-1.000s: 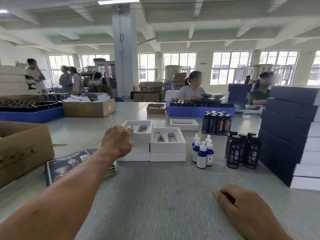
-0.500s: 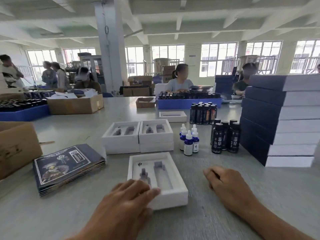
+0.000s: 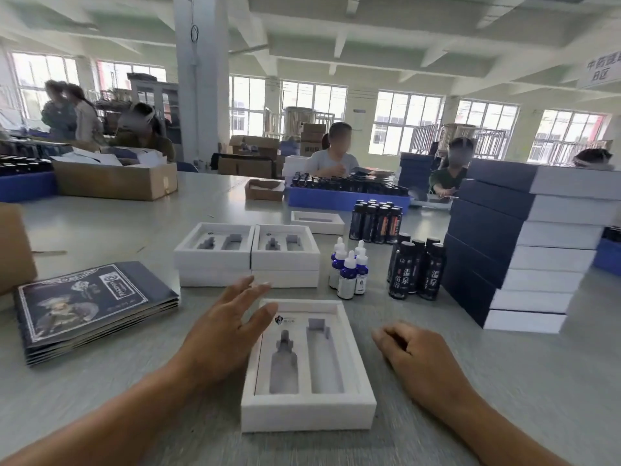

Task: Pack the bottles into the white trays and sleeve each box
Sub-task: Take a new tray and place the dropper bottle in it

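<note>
White tray (image 3: pixel 349 403) lies on the grey table (image 3: pixel 100 230) between your hands; left hand (image 3: pixel 221 334) spread wide at its left edge, right hand (image 3: pixel 415 356) loosely curled, holding nothing.

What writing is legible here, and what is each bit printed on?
"温泉": on the tall black bottles right of the dropper bottles.
"前浴": lower on the left black bottle, a less sure reading.
Hanging sign, top right: large characters, too blurred to read.
Front tray logo: too small.
Printed sleeves: label blurred.
</note>
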`<state>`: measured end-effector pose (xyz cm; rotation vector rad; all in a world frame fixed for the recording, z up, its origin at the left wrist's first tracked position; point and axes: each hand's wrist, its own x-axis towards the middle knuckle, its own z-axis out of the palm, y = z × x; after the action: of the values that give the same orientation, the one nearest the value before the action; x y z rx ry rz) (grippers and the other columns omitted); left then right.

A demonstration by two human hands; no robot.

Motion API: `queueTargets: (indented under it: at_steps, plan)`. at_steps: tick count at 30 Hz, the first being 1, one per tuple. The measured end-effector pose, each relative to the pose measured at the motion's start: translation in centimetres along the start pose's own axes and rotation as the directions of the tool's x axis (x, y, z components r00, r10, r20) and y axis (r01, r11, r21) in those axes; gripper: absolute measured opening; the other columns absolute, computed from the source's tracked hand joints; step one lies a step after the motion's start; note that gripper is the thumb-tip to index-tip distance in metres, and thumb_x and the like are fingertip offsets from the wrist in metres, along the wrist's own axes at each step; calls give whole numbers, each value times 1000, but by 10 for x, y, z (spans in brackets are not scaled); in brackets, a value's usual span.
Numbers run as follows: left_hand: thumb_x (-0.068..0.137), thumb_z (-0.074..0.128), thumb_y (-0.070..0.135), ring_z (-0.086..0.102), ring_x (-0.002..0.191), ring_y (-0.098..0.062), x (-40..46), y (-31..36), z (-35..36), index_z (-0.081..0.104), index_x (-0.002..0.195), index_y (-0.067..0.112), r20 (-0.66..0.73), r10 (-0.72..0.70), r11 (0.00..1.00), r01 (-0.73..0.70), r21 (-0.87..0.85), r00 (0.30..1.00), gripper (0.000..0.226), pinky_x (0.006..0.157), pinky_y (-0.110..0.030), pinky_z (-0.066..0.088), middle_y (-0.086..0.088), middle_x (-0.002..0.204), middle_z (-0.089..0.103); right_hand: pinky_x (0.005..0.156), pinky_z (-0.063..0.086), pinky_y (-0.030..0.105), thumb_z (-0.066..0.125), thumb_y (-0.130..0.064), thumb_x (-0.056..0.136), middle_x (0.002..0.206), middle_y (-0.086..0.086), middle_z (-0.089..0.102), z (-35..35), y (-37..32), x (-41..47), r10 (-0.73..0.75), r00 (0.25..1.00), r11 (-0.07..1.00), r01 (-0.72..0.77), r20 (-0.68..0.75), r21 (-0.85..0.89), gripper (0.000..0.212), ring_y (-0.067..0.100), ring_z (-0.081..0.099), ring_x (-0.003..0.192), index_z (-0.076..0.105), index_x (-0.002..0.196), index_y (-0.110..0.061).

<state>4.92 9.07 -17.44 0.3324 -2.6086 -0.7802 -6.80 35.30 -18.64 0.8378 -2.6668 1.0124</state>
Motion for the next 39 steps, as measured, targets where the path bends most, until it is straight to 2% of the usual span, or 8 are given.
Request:
queueTargets:
  at_steps: [4, 9, 16, 20, 25, 30, 34, 39]
  plan:
    - [78, 33, 76, 40, 134, -7, 6, -17, 7, 41, 143, 48, 164, -28, 990, 50, -130, 986, 72, 112, -37, 33, 21, 154, 33, 56, 38, 7, 59, -43, 95, 73, -18, 66, 1, 6, 7, 32, 999, 999, -31, -18, 30, 12, -13, 59, 75, 66, 87, -37]
    - [71, 40, 78, 55, 103, 2, 3, -22, 10, 57, 127, 47, 49, 6, 979, 4, -206, 999, 67, 87, -22, 44, 21, 128, 52, 57, 40, 11, 66, -38, 92, 83, -13, 68, 4, 14, 37, 135, 991, 987, -134, -14, 88, 5, 0, 62, 69, 64, 90, -34]
    - [69, 40, 81, 55, 99, 6, 4, -24, 12, 54, 128, 49, 7, 1, 982, 0, -188, 1000, 69, 82, -22, 45, 22, 124, 53, 58, 49, 23, 69, -35, 91, 86, -2, 65, 18, 1, 96, 157, 978, 964, -121, -138, 237, 36, 14, 66, 70, 59, 118, -14]
    - [67, 38, 84, 55, 102, 1, 4, -24, 12, 54, 127, 48, 4, 4, 985, -3, -175, 1000, 73, 90, -29, 48, 22, 125, 50, 62, 48, 26, 66, -40, 91, 75, -7, 61, 17, -20, 123, -10, 954, 995, 38, -298, 91, 42, 10, 60, 66, 61, 124, -15]
    - [68, 39, 83, 57, 103, -2, 6, -25, 12, 55, 128, 47, 0, 13, 985, -13, -173, 1000, 72, 91, -29, 49, 23, 122, 51, 84, 51, 40, 66, -50, 88, 100, 7, 71, 17, -33, 143, -65, 962, 989, 27, -264, -146, 47, 26, 64, 95, 65, 123, -18]
    - [72, 42, 82, 57, 101, 0, 6, -28, 14, 55, 129, 44, -23, 36, 983, -40, -178, 999, 70, 87, -27, 49, 22, 120, 53, 67, 43, 33, 70, -47, 86, 94, 2, 63, 27, -31, 134, -67, 940, 970, -18, -335, -244, 32, 24, 60, 86, 61, 101, -21]
    - [70, 40, 83, 58, 102, -3, 6, -28, 13, 55, 129, 44, -11, 36, 983, -38, -179, 999, 73, 91, -31, 51, 19, 121, 53, 65, 42, 31, 76, -37, 83, 83, -5, 65, 23, -32, 127, -28, 934, 985, -36, -355, -171, 26, 19, 61, 77, 59, 93, -20]
    - [73, 47, 76, 58, 101, -3, 5, -25, 12, 55, 130, 42, -21, 38, 980, -41, -194, 999, 67, 88, -30, 51, 18, 122, 54, 60, 48, 25, 79, -15, 81, 86, -2, 73, -10, -22, 106, 104, 972, 971, -53, -211, 235, 20, 13, 69, 73, 67, 96, -18]
